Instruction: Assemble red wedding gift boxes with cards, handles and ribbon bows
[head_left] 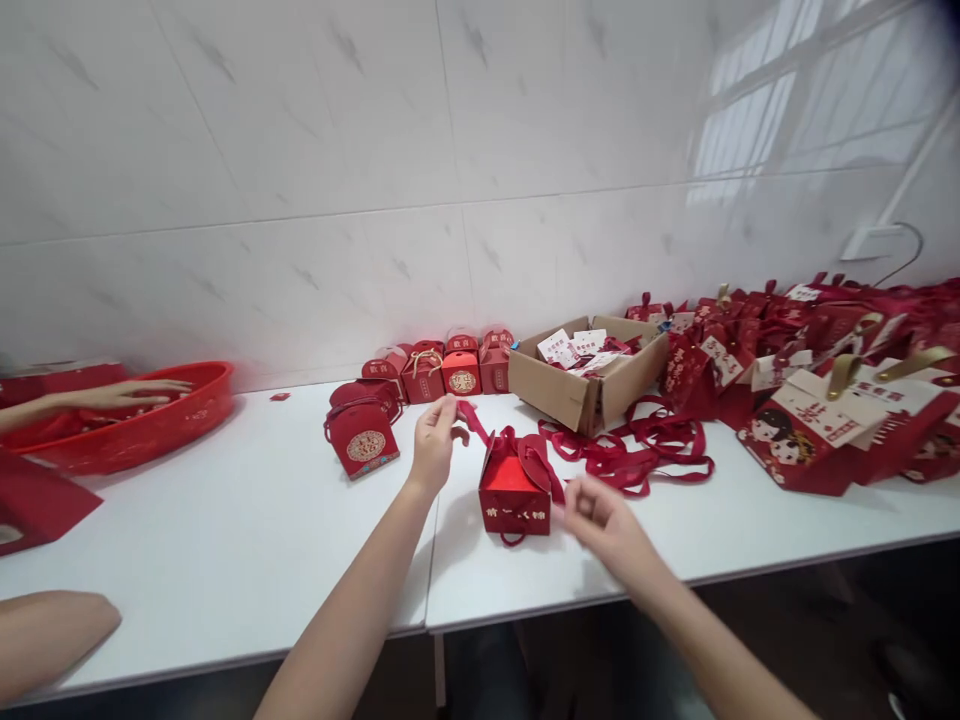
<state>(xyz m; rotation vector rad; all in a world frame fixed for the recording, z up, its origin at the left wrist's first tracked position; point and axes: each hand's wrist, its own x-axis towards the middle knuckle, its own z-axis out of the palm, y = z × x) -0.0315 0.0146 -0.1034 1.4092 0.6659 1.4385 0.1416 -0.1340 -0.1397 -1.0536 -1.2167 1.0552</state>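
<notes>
My left hand [435, 448] has the dark-red ribbon [474, 422] pinched, far-left of the red gift box [514, 495], my right hand [609, 522] blurs just right of it, grip unclear, and the box stands upright, lettered face toward me, that face's long axis left-right, on a white table [285, 560] before a grey-veined wall [300, 190].

White table [262, 540] is carrying red basin [187, 425], back-row boxes [462, 373], cardboard carton [551, 397], printed boxes [787, 455]; ribbon [615, 462] is lying looped beside carton; ribboned box [514, 508] is standing near front.
</notes>
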